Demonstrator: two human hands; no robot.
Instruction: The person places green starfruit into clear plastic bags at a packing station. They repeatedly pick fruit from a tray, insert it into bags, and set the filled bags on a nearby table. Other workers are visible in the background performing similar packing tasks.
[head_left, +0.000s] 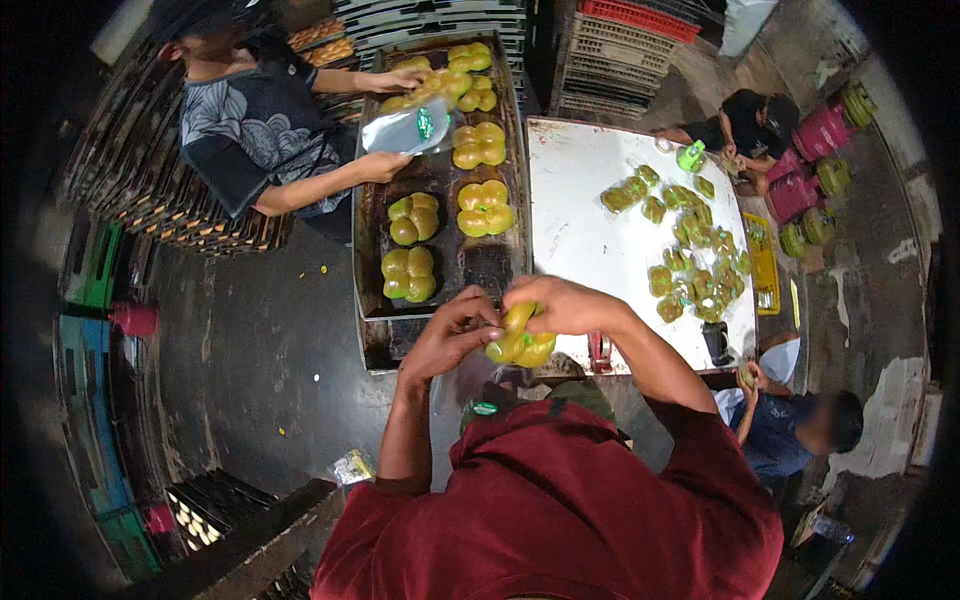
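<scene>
A cluster of glossy green-yellow bread buns is in my right hand, whose fingers curl over its top. My left hand is at the cluster's left side, thumb and fingertips pinched together. Clear plastic of a bag shows below my hands, bearing a green label; its mouth is hard to make out. Just beyond my hands lies a dark baking tray with more bun clusters, among them one at the near left and one to its right.
Across the tray, a co-worker's hands hold a clear bag and touch buns. Several bagged buns cover the right of a white table. A red tool and black mug stand at its near edge. Two people sit right.
</scene>
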